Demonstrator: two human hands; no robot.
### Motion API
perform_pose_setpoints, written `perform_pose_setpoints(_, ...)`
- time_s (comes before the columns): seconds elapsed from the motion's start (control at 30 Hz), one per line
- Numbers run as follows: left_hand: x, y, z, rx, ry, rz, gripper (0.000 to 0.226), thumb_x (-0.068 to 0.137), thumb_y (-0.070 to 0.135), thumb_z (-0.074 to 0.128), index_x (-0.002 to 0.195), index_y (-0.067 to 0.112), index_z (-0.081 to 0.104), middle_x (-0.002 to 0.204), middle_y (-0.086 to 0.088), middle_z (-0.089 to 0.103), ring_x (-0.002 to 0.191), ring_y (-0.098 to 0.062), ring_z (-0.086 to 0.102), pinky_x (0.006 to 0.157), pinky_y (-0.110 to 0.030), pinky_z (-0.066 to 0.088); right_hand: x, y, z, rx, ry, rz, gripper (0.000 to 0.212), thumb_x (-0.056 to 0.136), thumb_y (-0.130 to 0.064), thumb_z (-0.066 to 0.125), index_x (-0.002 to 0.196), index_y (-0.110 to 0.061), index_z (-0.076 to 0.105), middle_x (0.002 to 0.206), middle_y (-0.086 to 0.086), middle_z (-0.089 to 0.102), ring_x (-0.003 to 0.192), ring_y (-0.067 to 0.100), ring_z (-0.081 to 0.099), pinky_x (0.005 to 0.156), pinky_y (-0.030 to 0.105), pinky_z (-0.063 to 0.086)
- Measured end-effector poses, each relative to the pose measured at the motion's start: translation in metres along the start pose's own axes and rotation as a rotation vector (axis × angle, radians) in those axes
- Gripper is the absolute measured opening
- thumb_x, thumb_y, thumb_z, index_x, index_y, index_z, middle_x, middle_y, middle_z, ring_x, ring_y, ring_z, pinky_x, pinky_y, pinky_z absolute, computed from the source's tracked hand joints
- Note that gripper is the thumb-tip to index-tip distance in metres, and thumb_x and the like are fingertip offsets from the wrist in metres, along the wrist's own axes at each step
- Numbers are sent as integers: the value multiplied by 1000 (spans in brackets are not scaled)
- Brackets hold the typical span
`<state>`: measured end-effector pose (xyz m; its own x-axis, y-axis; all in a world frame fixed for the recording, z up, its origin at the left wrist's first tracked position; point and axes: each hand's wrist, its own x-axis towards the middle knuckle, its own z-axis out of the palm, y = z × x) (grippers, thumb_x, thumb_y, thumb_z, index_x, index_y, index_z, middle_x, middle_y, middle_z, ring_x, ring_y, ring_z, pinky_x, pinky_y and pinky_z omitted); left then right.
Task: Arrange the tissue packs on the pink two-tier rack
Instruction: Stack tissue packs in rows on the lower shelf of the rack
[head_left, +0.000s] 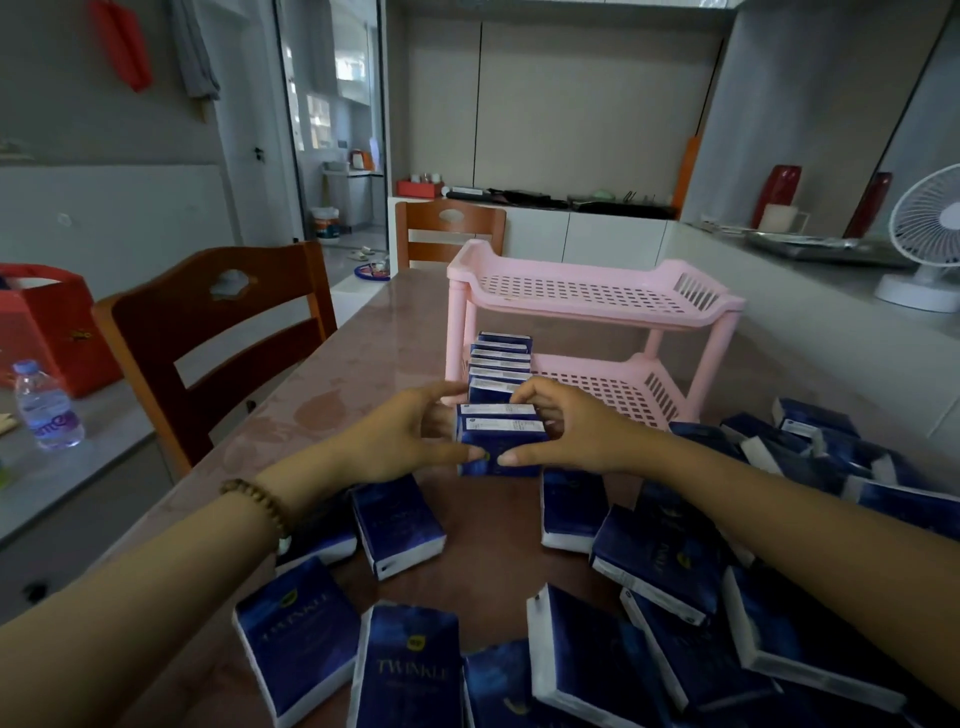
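The pink two-tier rack (597, 317) stands on the table ahead of me, its top tier bare. A row of several dark blue tissue packs (500, 364) stands on edge at the left end of the lower tier. Both hands hold a pair of upright tissue packs (501, 441) just in front of that row. My left hand (410, 431) presses their left side and my right hand (566, 426) presses their right side. Several more blue tissue packs (400, 522) lie scattered over the near table.
The brown glossy table (332, 410) has a wooden chair (218, 332) at its left side and another chair (449, 228) at the far end. A water bottle (47, 405) stands on a grey surface at left. A white fan (930, 244) sits on the right counter.
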<state>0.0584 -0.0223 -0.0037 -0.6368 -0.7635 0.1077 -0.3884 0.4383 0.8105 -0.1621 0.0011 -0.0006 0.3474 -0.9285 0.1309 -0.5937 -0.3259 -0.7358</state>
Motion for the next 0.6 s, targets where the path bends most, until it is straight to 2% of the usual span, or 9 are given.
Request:
perform_pose_setpoints(0.07,10,13,-2,-21,38,38,72,80,14,70,139,25,29,114,3,65,103,-8,64,91,-20,50,-3,-7,-15,-31,30,-21,48,71,-23,80,112,-20,56,118,-2,63,106,10,62,94,32,51)
perform_pose_setpoints(0.13,23,26,1,-15,87,105,73,80,13,69,140,21,29,114,4,62,103,-8,63,88,-14,50,-6,-12,-32,-43,63,-28,47,74,-21,77,115,-23,53,118,-3,62,107,10,61,93,28,51)
perform_pose_setpoints(0.2,35,35,7,69,152,179,72,82,18,67,142,18,28,123,3,58,111,-7,58,88,-8,44,-10,-8,-47,-53,101,-11,47,75,-19,76,115,-23,51,117,-2,61,108,12,60,93,29,51)
perform_pose_setpoints(0.3,46,32,19,393,218,251,66,91,34,54,146,20,21,144,2,43,129,-12,44,99,-17,34,-14,13,-62,-97,185,43,49,76,-23,75,117,-25,48,118,-2,59,109,14,58,95,37,50)
perform_pose_setpoints(0.4,51,11,26,672,207,260,63,94,41,45,148,21,19,149,-3,36,134,-18,35,109,-26,26,-14,32,-67,-132,247,96,49,78,-23,73,118,-25,45,119,0,58,110,18,58,96,43,49)
perform_pose_setpoints(0.47,54,-4,27,836,156,237,69,92,56,32,149,20,16,153,-4,29,140,-18,26,114,-24,11,-8,39,-68,-155,256,124,48,79,-21,72,119,-20,45,118,1,57,109,18,57,97,42,48)
perform_pose_setpoints(0.53,56,-14,26,948,124,227,83,82,70,13,149,21,12,156,-2,21,144,-18,18,111,-22,-3,3,42,-69,-181,267,143,51,79,-21,73,121,-16,45,119,1,56,107,17,56,96,37,47)
perform_pose_setpoints(0.6,57,-18,27,1020,118,222,87,76,70,2,149,23,7,157,0,14,145,-17,13,111,-23,-7,17,44,-73,-220,294,181,53,79,-22,73,123,-12,46,116,-1,55,105,14,53,93,29,43)
